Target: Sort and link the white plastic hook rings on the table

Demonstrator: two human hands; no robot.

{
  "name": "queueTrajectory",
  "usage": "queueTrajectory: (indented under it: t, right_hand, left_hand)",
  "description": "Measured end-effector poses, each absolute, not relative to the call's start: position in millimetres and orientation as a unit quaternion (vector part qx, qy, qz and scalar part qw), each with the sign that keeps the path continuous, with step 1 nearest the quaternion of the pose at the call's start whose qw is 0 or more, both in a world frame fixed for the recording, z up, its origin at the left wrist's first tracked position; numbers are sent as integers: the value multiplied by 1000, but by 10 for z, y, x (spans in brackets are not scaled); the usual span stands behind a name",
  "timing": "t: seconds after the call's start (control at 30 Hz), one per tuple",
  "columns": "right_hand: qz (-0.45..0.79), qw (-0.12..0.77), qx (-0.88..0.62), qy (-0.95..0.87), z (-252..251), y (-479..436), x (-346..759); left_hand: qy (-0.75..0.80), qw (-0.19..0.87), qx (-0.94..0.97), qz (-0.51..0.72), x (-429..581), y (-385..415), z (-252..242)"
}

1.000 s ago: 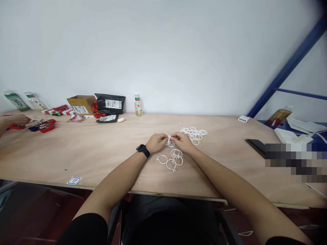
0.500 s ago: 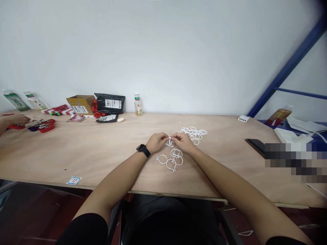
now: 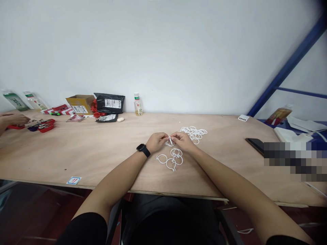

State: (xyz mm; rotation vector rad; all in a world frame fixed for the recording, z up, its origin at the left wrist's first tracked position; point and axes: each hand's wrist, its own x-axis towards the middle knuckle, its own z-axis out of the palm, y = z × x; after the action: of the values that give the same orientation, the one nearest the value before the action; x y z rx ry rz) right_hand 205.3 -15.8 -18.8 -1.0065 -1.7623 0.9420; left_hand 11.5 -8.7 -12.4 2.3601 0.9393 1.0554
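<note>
My left hand [image 3: 156, 142], below a black watch, is closed in a pinch on a small white plastic ring [image 3: 170, 140]. From the other side, my right hand [image 3: 184, 142] pinches the same ring, its fingertips almost meeting the left ones. The fingers partly cover the ring, and its strip stands nearly edge-on. Right below it, another white ring partly shows on the table. Nearer to me lie several white rings [image 3: 171, 164] with small clip-like tabs. A loose pile of white rings [image 3: 195, 132] sits just beyond my right hand.
The wooden table [image 3: 107, 166] meets a white wall. A bottle [image 3: 138, 104], a black parcel [image 3: 110, 103] and a cardboard box [image 3: 80, 103] stand at the back. Another person's hand [image 3: 15, 119] is by red trays [image 3: 47, 126] at far left. A phone [image 3: 255, 146] lies at right.
The held ring has turned slightly between my fingertips and now looks narrower. Both hands stay in nearly the same place, and the rings on the table have not moved.
</note>
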Motion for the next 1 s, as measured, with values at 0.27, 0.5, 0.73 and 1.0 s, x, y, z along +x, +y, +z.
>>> queueTrajectory:
  t: [0.27,0.5,0.73,1.0]
  right_hand:
    - [374,436,-404,-712,-179,-139,2052]
    - [308,465,-435,-707,-164,-130,2046]
    - [8,345,-516,-784,-169,107,2423]
    - [-12,339,-549,-764,-172,151,2564]
  left_hand:
    - [338,184,847,367,123,-98,-118]
    - [378,168,827,382,182,-86,-147]
    - [363,92,888,267,157,-53,-241]
    - [452,70,862,218,148,-69,-234]
